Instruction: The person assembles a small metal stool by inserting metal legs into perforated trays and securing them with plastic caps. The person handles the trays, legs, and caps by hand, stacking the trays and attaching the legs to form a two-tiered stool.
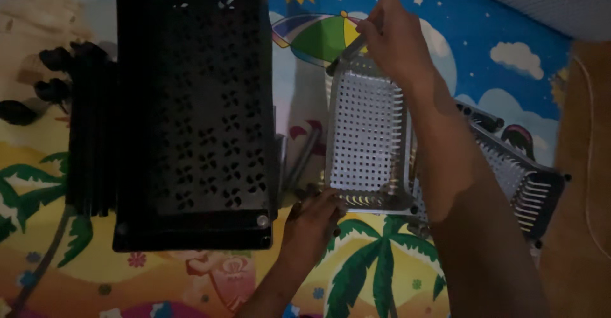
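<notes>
Home floor, cartoon play mat (509, 32).

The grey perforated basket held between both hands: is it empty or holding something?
Empty. The grey perforated basket shows only its bare holed bottom; the left hand grips its near rim, the right hand its far end.

A tall black perforated rack (194, 108) walls off the left, leaving a narrow gap to the grey perforated basket (368, 141), partly filled by metal rods (299, 159). Another basket (515, 175) crowds the right; the play mat (127, 280) lies bare nearer the person.
</notes>
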